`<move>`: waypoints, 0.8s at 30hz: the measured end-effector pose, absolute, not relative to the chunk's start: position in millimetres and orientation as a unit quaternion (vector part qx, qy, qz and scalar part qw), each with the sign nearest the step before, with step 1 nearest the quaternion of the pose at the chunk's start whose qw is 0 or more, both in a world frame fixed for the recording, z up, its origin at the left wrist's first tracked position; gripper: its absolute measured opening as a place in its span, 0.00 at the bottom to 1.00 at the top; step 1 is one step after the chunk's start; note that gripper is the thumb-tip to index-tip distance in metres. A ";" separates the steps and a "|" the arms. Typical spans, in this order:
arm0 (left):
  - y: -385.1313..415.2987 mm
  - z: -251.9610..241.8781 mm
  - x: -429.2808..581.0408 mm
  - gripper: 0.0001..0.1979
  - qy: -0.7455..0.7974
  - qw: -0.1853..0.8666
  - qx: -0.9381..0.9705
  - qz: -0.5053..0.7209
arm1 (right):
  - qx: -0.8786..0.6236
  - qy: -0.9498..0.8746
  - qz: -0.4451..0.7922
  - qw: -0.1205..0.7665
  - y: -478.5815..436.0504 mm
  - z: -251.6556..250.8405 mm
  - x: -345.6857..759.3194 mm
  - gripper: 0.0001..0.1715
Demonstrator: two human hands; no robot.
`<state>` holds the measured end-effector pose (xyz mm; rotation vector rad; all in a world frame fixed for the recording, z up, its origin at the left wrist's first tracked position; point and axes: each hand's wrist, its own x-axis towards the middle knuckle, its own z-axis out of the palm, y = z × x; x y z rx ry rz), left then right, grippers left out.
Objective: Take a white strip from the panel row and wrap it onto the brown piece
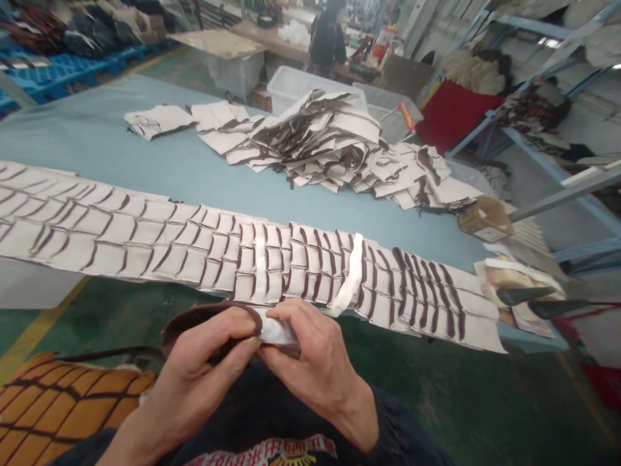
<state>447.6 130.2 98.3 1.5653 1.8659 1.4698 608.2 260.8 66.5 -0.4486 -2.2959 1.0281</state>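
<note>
Risk: white strip slips or creases off-line, since both hands pinch it at 1 short spot and the rest trails loose. Left hand fingers closed on the brown-edged piece; right hand fingers closed on the strip. Piece sits between both thumbs, just short of the table edge rows.

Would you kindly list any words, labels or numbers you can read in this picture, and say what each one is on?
Red print on the person's dark shirt: lettering, cut off by the frame edge and too blurred to read.
Bottles on the far workbench: labels too small to read.
Cream fabric pieces on the blue table: brown edging only, no text.
Nothing else carries legible writing.
</note>
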 end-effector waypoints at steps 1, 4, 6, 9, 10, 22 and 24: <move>131.0 99.0 447.2 0.13 0.643 0.138 0.549 0.516 | -0.165 -0.861 0.383 0.291 263.1 65.2 607.6 0.07; 132.1 98.8 447.4 0.13 0.625 0.105 0.569 0.524 | -0.125 -0.860 0.385 0.310 269.1 60.1 607.5 0.05; 131.6 96.8 451.9 0.10 0.626 0.059 0.586 0.511 | -0.107 -0.852 0.385 0.339 270.7 55.4 608.4 0.09; 128.9 91.7 465.8 0.08 0.645 -0.034 0.607 0.463 | -0.136 -0.821 0.384 0.400 269.7 49.6 611.2 0.10; 127.7 89.8 470.6 0.09 0.646 -0.056 0.613 0.451 | -0.141 -0.810 0.390 0.415 269.2 48.9 612.6 0.10; 91.2 56.1 442.1 0.12 0.686 -0.134 0.600 0.389 | -0.289 -0.742 0.393 0.460 268.1 59.2 626.8 0.22; 79.8 45.0 437.2 0.11 0.700 -0.094 0.590 0.390 | -0.277 -0.759 0.366 0.461 269.6 62.3 629.2 0.20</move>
